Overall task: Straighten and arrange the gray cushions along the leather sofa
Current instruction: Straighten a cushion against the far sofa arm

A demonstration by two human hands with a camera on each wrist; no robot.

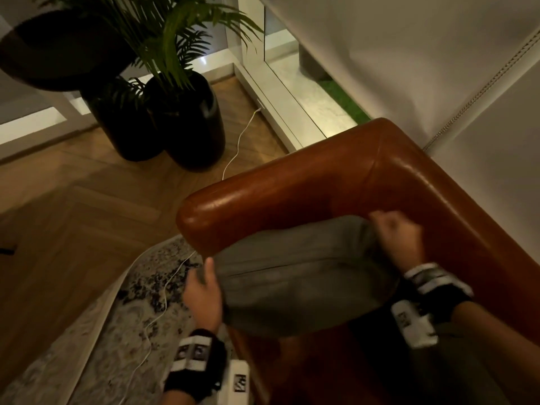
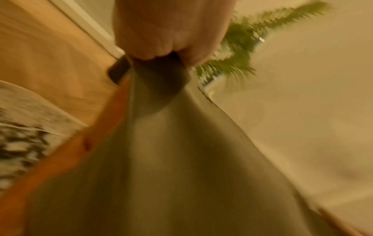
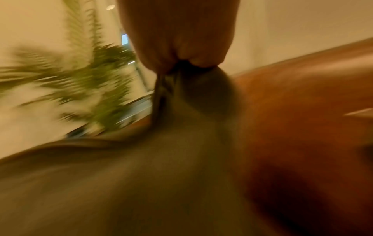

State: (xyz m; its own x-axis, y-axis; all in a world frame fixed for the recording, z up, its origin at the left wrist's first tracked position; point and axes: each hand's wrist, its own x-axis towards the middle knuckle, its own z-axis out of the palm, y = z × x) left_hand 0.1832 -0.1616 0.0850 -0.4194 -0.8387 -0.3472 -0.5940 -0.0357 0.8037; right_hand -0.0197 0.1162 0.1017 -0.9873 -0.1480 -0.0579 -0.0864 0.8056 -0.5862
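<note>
A gray cushion [image 1: 298,273] lies in the corner of the brown leather sofa [image 1: 292,182], close against its armrest. My left hand [image 1: 204,290] grips the cushion's near-left corner, and the left wrist view shows the gray fabric [image 2: 161,143] bunched under my left hand [image 2: 171,32]. My right hand [image 1: 397,232] pinches the far-right corner by the sofa back; in the right wrist view the cushion [image 3: 141,175] gathers into my right hand [image 3: 181,39]. Both wrist views are blurred by motion.
Two black planters [image 1: 187,121] with a palm stand on the wood floor beyond the armrest. A white cable [image 1: 163,293] runs across a patterned rug [image 1: 111,331] at left. A white wall [image 1: 438,54] is behind the sofa.
</note>
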